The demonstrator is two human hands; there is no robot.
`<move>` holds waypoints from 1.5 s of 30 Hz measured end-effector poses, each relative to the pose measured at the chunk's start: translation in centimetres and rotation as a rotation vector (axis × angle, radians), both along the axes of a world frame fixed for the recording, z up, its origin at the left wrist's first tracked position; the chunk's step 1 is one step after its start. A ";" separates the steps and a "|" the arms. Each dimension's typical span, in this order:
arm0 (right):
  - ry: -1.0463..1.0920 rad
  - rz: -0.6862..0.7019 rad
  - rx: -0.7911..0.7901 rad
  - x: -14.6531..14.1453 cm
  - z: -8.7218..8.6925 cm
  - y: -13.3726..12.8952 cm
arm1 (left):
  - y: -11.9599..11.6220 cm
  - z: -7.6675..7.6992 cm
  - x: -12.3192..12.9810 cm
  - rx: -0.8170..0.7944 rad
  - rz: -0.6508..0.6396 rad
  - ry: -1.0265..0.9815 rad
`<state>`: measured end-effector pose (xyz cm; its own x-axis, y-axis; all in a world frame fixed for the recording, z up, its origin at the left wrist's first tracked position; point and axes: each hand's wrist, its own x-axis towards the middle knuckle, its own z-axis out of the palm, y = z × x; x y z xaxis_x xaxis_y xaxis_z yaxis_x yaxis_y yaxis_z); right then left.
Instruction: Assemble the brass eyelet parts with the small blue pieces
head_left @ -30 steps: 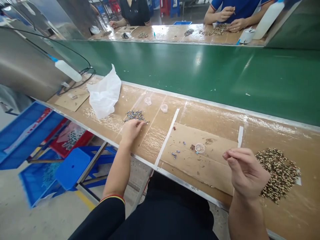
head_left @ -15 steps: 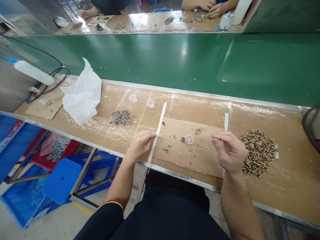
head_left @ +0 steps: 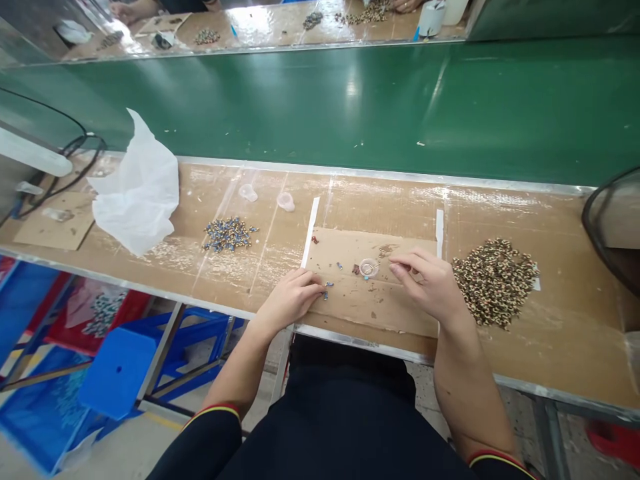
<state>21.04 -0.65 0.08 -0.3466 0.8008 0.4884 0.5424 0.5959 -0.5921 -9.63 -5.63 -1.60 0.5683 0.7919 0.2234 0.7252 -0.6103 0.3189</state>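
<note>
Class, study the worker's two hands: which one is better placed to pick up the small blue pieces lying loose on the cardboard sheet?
Left. The left hand has its fingertips right beside the small blue pieces, while the right hand rests farther off, beyond the clear cup.

The one camera is sitting on my head, looking forward and down over my lap at the table (head_left: 250, 280) in front of me. It is viewing my left hand (head_left: 293, 300) and right hand (head_left: 425, 283) from close above, near the middle of the frame. Farther off it is taking in the green belt (head_left: 350, 107) and, along the top edge, the far bench.
</note>
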 end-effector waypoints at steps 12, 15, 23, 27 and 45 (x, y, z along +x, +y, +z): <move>-0.194 -0.024 -0.027 -0.9 -1.5 0.3 | 4.8 3.9 3.8 -0.006 0.097 -0.653; -0.188 -0.013 0.007 -1.3 -2.0 0.5 | 6.9 3.5 5.8 -0.085 0.065 -0.773; -0.083 0.123 0.007 -2.3 -2.4 0.4 | 8.0 -0.6 6.1 -0.457 0.174 -1.184; -0.134 0.104 0.025 -2.9 -2.2 0.2 | 7.7 -1.2 6.0 -0.587 0.177 -1.299; -0.194 0.002 0.083 -3.1 -1.7 0.3 | 7.2 -0.5 6.8 -0.611 0.157 -1.205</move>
<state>17.98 -0.36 -1.67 -0.4422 0.7598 0.4766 0.6399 0.6396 -0.4260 -2.82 1.58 -2.14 0.1668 0.9802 0.1064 -0.1454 -0.0823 0.9859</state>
